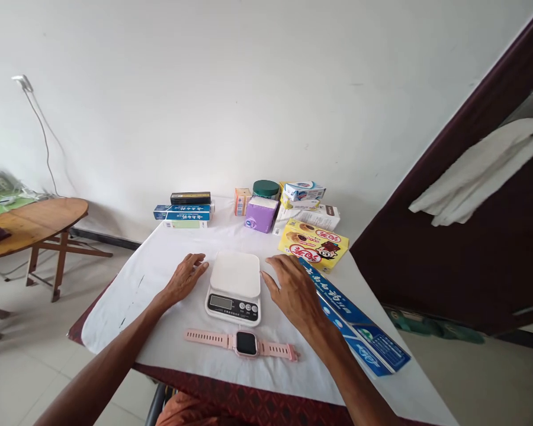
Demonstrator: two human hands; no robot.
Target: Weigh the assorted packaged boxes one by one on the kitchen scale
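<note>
A white digital kitchen scale [235, 276] sits in the middle of the cloth-covered table, its pan bare and its small display dark grey. To its left rests my left hand [187, 278], fingers loosely bent and apart, holding nothing. My right hand [293, 287] is on the scale's other side, thumb and fingers spread, also with nothing in it. In front of the scale lies a pink smartwatch [247, 343], its strap stretched out flat. Beneath and beside my right forearm is a long blue toothpaste box [373, 337], partly covered by that arm.
A yellow snack box [313, 242] stands behind my right hand. Further back are a purple box [260, 214], a green-lidded jar [265, 189] and stacked cartons [302, 190]. More toothpaste boxes [184, 213] are piled at the back left. A wooden table [48, 216] stands far left.
</note>
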